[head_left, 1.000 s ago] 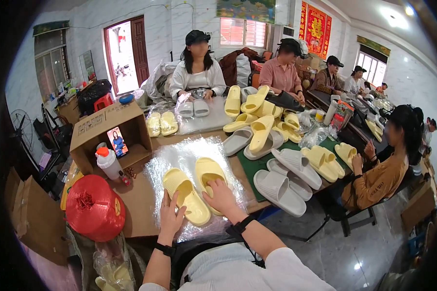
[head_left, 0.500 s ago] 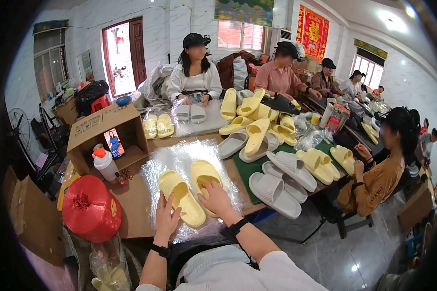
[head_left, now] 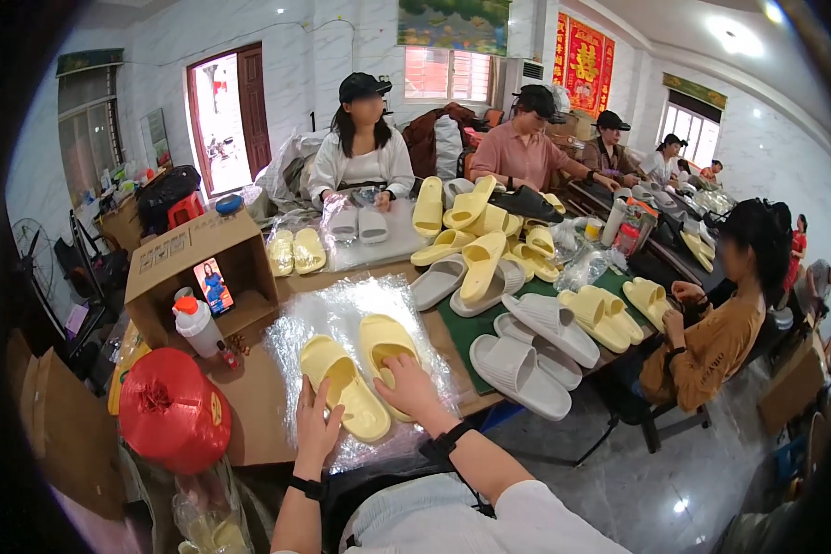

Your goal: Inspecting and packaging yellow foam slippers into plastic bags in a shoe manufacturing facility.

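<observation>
Pale yellow slippers [head_left: 352, 390] (a broad-strapped pair)

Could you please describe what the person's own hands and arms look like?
Both the left hand and the right hand are without gloves. Each wrist wears a black band with a small dark block-like piece. The right arm's loose sleeve is plain white and short, leaving the forearm uncovered.
</observation>
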Motion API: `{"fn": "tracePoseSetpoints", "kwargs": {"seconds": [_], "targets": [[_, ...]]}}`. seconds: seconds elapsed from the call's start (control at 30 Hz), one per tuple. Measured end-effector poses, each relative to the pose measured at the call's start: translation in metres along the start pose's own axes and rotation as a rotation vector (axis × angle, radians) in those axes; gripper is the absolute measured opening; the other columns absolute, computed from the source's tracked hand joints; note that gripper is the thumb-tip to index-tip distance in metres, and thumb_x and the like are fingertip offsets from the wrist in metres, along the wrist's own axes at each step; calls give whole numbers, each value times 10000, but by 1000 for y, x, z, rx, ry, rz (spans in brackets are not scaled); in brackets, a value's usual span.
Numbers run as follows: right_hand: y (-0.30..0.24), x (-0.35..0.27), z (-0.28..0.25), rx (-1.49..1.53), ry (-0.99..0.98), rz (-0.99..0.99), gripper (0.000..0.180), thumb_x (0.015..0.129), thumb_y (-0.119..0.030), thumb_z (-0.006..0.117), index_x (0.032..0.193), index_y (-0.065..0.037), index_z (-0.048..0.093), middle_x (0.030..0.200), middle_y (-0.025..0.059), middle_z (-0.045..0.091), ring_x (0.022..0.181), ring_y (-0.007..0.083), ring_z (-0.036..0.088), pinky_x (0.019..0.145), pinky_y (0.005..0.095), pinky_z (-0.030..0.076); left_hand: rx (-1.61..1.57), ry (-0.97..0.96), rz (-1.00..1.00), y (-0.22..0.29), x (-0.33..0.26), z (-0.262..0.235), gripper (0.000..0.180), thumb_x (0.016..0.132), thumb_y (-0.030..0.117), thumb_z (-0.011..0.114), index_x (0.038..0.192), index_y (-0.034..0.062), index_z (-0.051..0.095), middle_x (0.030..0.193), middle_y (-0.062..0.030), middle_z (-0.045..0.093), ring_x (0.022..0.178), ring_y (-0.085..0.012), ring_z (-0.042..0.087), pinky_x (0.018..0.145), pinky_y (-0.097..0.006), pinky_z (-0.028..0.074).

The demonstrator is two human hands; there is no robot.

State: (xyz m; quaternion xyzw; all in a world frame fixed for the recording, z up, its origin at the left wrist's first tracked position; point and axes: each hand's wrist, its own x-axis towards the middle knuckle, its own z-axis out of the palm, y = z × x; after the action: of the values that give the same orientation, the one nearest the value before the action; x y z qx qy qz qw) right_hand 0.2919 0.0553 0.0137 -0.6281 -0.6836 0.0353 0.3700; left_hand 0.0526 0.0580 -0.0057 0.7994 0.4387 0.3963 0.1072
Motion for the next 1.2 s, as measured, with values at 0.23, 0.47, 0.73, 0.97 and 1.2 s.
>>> {"fn": "tracePoseSetpoints", "kwargs": {"seconds": [0.23,0.47,0.73,0.97,1.2], "targets": [[-3,1,-3,1,-15,13,438,887,-378,677,1151,-34,614,1079,183,586,1077,362,585,894,455,516,3,8,-8,-1,1,0,611,915,261,656,1479,113,476,1542,-391,287,1363,-558,384,1117,-541,362],[0,0,-2,5,-28,30,433,887,-386,676,1148,-46,612,1088,175,582,1074,362,585,894,458,515,-10,-1,-39,7,1,-3,598,913,258,656,1471,122,490,1548,-381,290,1377,-537,380,1129,-524,351],[-2,0,-3,3,-41,35,439,901,-401,658,1158,-50,611,1116,171,578,1102,357,578,925,460,511,-3,8,-33,3,1,-1,592,918,246,652,1472,119,488,1547,-379,293,1373,-536,385,1125,-527,353],[-1,2,-4,-28,-79,32,530,903,-446,674,1247,-48,617,1169,173,604,1102,329,601,923,443,515,-11,21,-17,3,0,-2,591,920,244,656,1468,104,486,1530,-399,303,1353,-556,398,1117,-538,357],[14,37,-104,940,-52,438,385,994,-295,638,1285,-43,639,853,-69,574,659,34,435,578,201,354,-18,29,11,-6,-5,5,584,909,240,674,1444,75,504,1533,-388,306,1364,-541,397,1112,-526,371]]}}
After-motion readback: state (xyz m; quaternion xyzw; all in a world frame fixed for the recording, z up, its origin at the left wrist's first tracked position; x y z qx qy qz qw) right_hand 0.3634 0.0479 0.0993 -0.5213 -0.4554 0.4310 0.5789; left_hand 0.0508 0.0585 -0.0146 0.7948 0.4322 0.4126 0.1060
